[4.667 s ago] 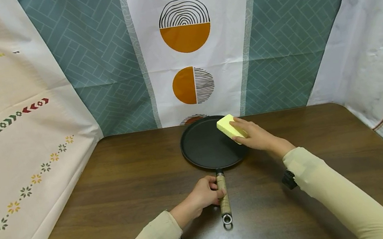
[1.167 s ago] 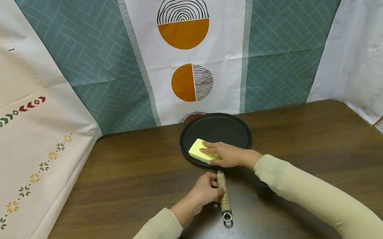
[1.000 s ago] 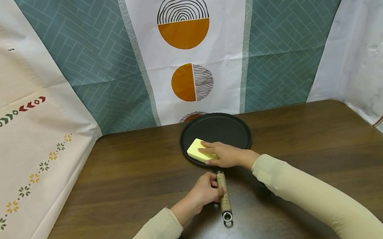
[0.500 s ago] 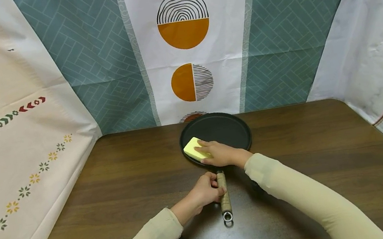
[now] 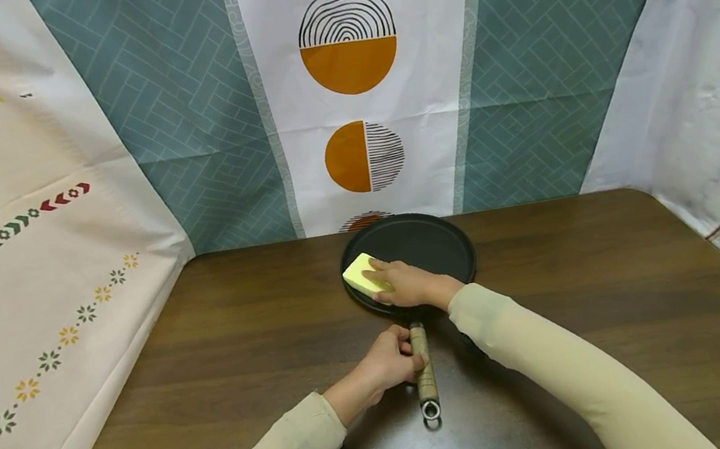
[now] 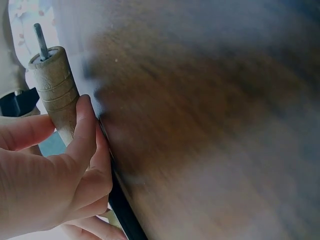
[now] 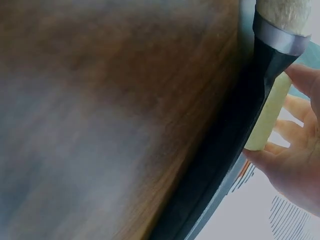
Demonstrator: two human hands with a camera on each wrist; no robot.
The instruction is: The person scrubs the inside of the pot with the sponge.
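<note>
A flat black pan (image 5: 427, 245) lies at the back middle of the brown table (image 5: 211, 358), its wooden handle (image 5: 423, 367) pointing toward me. My left hand (image 5: 387, 361) grips that handle; in the left wrist view the fingers (image 6: 82, 145) curl round the wood (image 6: 55, 92). My right hand (image 5: 403, 286) holds a yellow sponge (image 5: 361, 273) flat against the pan's left part, near the rim. In the right wrist view the sponge (image 7: 267, 117) stands between the thumb and fingers, beside the pan's dark edge (image 7: 220, 165).
Patterned cloth backdrops close in the table: cream with flowers on the left (image 5: 24, 293), teal and white with orange circles behind (image 5: 357, 99), pale marble on the right (image 5: 705, 83). Bare wood lies left and right of the pan.
My right hand has slid the sponge from the pan's far right edge across to its left part, then a little farther left and back. The left hand has kept its grip on the handle.
</note>
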